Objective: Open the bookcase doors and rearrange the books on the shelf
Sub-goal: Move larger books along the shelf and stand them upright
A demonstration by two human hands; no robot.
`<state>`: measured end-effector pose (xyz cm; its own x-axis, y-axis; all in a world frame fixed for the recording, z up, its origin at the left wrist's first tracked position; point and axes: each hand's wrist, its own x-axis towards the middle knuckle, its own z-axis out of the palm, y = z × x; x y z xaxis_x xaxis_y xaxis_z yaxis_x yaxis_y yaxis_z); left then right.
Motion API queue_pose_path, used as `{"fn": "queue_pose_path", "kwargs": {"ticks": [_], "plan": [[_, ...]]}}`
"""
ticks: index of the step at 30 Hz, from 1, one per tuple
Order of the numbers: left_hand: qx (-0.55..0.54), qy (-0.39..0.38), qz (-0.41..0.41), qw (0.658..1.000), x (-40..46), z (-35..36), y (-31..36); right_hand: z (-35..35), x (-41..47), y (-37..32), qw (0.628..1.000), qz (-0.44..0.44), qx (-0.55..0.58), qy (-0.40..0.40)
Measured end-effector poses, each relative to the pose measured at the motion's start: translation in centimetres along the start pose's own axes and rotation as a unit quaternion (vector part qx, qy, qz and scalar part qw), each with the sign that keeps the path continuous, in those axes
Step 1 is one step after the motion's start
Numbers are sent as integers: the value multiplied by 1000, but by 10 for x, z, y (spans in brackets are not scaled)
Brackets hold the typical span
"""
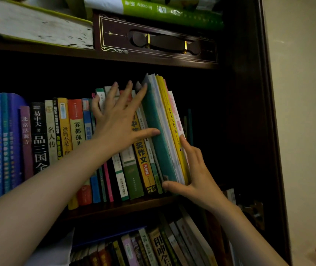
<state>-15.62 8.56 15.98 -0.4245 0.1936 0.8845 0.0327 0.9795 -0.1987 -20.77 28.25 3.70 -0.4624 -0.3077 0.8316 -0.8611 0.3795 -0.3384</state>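
Observation:
A row of upright books (43, 139) fills the middle shelf (126, 205) of the dark wooden bookcase. At its right end a tall teal book (156, 131), white pages and a thin yellow book (169, 127) lean left. My left hand (120, 120) lies spread flat on the spines left of the teal book, its thumb touching it. My right hand (195, 175) sits at the foot of the leaning stack, thumb under the teal book and fingers straight against the yellow and pink covers (176, 114).
A dark ornate box (155, 39) and a thick lying book (41, 25) sit on the shelf above, green books (172, 12) on top. More books (153, 246) stand on the lower shelf. Dark free space lies right of the stack, by the bookcase side (268, 112).

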Motion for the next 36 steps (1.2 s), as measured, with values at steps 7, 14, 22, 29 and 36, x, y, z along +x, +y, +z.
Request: {"fn": "queue_pose_path", "kwargs": {"ticks": [7,14,22,29,36], "plan": [[-81,-20,-40,996,4,-8,9,4,2,2,997,23,63,-34],[12,-24,-51,998,6,-3,18,9,7,4,996,58,67,-19],[74,-7,-44,996,3,6,20,19,3,-4,993,85,-51,60],[52,-29,-45,997,4,2,20,18,3,0,992,102,-61,32],[51,-10,10,999,-10,2,9,24,0,0,995,57,-28,78]]}}
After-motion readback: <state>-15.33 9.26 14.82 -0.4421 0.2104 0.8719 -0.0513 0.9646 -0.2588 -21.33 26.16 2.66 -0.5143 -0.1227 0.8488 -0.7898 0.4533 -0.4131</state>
